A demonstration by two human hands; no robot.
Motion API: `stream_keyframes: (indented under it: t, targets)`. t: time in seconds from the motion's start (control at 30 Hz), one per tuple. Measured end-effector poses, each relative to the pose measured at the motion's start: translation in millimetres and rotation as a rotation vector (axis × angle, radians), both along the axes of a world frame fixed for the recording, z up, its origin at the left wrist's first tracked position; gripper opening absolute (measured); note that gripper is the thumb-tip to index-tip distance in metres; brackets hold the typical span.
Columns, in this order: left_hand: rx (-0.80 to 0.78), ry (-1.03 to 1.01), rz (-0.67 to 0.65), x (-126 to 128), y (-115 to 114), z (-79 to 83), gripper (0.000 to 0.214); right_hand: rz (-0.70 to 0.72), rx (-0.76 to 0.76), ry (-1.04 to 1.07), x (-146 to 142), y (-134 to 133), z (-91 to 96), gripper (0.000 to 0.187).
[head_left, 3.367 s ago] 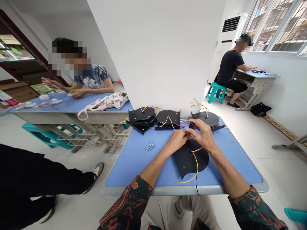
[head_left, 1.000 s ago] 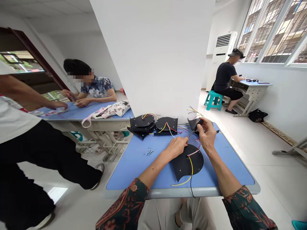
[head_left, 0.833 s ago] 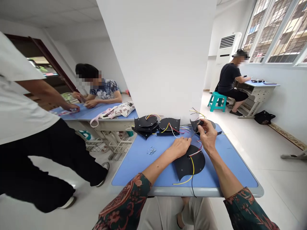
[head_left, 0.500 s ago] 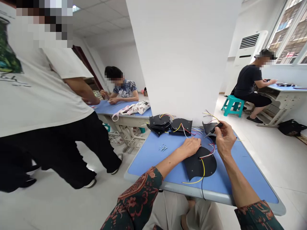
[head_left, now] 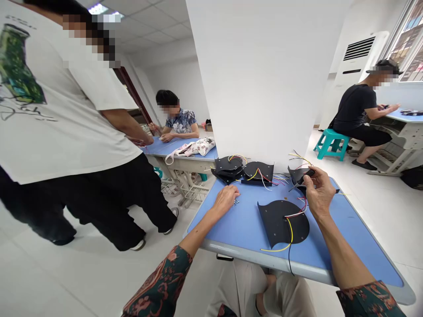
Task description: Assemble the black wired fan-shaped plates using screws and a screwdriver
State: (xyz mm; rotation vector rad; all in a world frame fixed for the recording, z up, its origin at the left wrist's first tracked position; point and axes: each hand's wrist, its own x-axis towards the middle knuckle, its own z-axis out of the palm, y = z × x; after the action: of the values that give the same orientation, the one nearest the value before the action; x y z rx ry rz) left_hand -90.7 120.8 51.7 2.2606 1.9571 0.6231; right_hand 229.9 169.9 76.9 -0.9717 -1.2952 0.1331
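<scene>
My left hand (head_left: 225, 200) rests on the blue tabletop, its fingertips next to a small pile of metal screws (head_left: 235, 202). It holds nothing I can see. My right hand (head_left: 319, 191) is raised at the far right and grips a small black-handled screwdriver (head_left: 299, 182), close to a black panel with coloured wires (head_left: 297, 175). Nearest me lies a black round panel (head_left: 282, 223) with a pointed corner, trailing yellow, red, white and black wires. Both hands are apart from it. Two more wired black panels (head_left: 228, 166) (head_left: 258, 171) stand against the far edge.
The blue table (head_left: 238, 231) has a grey rim and ends against a white pillar (head_left: 264, 79). A person in a white T-shirt (head_left: 59, 101) stands at the left by a second table (head_left: 172, 149), where a person (head_left: 181, 121) sits. Another person (head_left: 353, 110) sits far right.
My left hand has moved off the round panel, leftward to the screws. My right hand stays raised with the screwdriver. The view has swung, and a person in white has come up on the left.
</scene>
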Motion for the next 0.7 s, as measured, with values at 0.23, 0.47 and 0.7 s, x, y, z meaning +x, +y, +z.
stream_keyframes:
  t: [0.23, 0.47, 0.7]
  targets:
    - [0.078, 0.011, 0.026, -9.8, -8.2, -25.2, 0.012, 0.015, -0.017, 0.001, -0.3, 0.6, -1.5, 0.036]
    - [0.162, -0.022, -0.030, -12.3, -9.1, -33.9, 0.015, 0.229, -0.118, 0.184, 0.0, 2.4, 2.2, 0.036]
    - [0.333, -0.022, -0.027, -4.8, -8.9, -33.1, 0.024, 0.473, -0.303, 0.412, 6.5, 5.9, 9.3, 0.031]
